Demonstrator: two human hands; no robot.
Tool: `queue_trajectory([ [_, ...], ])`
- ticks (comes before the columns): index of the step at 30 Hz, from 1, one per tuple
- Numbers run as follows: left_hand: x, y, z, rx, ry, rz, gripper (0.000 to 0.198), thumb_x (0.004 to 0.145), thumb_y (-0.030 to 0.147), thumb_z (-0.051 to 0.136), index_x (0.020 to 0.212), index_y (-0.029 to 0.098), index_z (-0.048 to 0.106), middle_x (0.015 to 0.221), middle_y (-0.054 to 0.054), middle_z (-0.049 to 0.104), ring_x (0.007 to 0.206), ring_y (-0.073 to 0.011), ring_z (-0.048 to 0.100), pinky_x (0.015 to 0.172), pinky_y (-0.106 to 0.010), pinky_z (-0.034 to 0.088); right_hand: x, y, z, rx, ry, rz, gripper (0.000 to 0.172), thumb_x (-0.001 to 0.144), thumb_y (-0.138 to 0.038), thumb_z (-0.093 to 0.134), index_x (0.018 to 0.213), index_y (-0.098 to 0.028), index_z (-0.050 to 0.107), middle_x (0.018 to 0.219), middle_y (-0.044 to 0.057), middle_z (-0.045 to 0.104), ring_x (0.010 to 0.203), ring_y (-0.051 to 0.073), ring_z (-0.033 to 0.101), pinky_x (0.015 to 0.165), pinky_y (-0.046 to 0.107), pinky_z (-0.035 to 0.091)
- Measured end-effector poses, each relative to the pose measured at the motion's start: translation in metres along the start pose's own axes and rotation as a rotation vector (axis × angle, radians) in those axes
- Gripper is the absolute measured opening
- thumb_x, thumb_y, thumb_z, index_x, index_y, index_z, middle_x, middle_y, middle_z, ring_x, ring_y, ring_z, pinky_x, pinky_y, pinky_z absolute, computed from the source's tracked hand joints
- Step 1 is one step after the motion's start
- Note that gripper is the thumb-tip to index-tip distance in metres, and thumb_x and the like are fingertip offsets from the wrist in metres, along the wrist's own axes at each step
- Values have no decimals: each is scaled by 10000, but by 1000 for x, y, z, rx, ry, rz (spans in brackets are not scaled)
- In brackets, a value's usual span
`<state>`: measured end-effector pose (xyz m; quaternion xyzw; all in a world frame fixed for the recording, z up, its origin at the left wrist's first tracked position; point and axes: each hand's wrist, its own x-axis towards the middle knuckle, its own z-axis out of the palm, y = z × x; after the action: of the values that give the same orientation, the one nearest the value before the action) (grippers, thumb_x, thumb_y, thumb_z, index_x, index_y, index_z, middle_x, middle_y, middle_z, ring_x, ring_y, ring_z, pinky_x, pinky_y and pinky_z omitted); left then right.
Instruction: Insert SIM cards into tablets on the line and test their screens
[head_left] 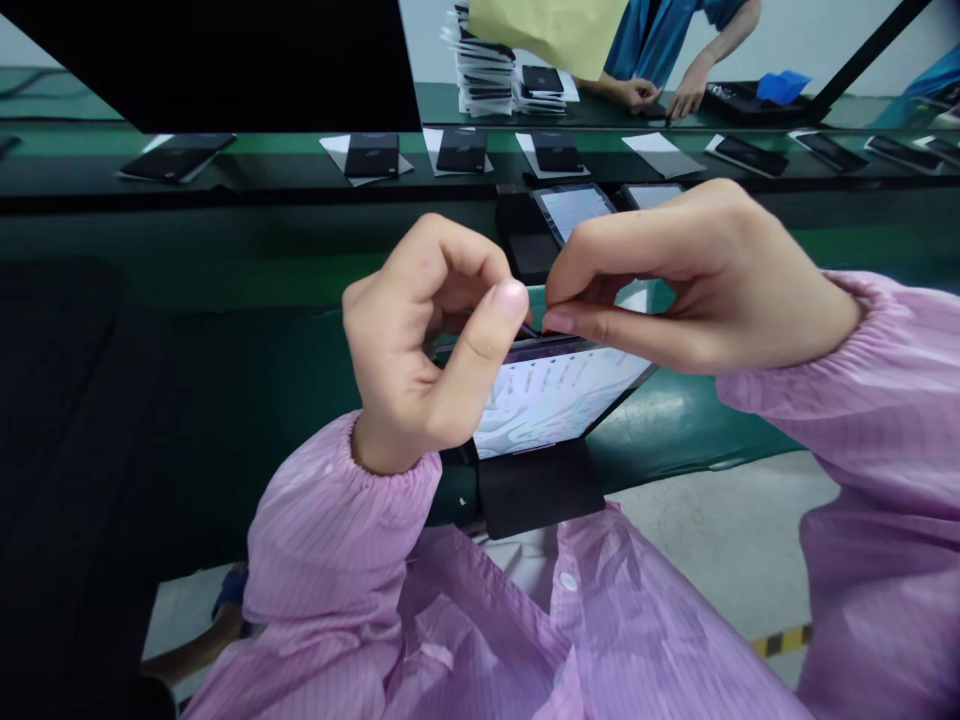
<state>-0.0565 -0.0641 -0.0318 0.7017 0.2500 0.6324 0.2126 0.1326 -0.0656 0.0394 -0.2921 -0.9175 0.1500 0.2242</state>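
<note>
A tablet (pixel 544 405) with a lit white screen is propped upright, leaning back, close to my body. A black flap (pixel 540 488) extends from its lower edge toward me. Just above the tablet's top edge, my left hand (pixel 427 340) has its thumb and forefinger pinched together. My right hand (pixel 690 285) pinches from the other side, its fingertips nearly meeting the left ones. A tiny dark sliver shows between the fingertips, with a hint of orange by the right thumb; it is too small to name.
Behind the hands lie two lit tablets (pixel 574 208). On a belt-like strip beyond, several dark devices (pixel 461 150) rest on white sheets. Farther back are a tall stack (pixel 484 75) and a co-worker's hands (pixel 690 90). A large black panel (pixel 225 60) blocks the upper left.
</note>
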Motion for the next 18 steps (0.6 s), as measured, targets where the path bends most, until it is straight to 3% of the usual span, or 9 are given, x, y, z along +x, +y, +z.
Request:
queue_trajectory([
  [6,-1,0,-2,-23,-78,-36,175,949,343,584,852,198,570,758,70,598,798,-103,669,657,-222,481,0,1,0,-42,12,-28,194,940,-322,556,806,-187,592,677,-48,572,622,54,558,581,150,474],
  [13,-3,-13,3,-100,-48,56,159,971,308,565,879,179,552,739,52,580,910,-112,663,643,-194,480,0,1,0,-47,3,7,181,930,-330,571,815,-193,593,722,-40,581,654,69,575,614,182,486],
  [18,-3,-16,2,-100,-69,36,202,966,348,566,865,176,534,751,50,587,939,-131,653,657,-202,477,0,2,1,-45,-12,-7,188,933,-321,558,805,-187,588,717,-48,563,637,55,559,610,173,475],
])
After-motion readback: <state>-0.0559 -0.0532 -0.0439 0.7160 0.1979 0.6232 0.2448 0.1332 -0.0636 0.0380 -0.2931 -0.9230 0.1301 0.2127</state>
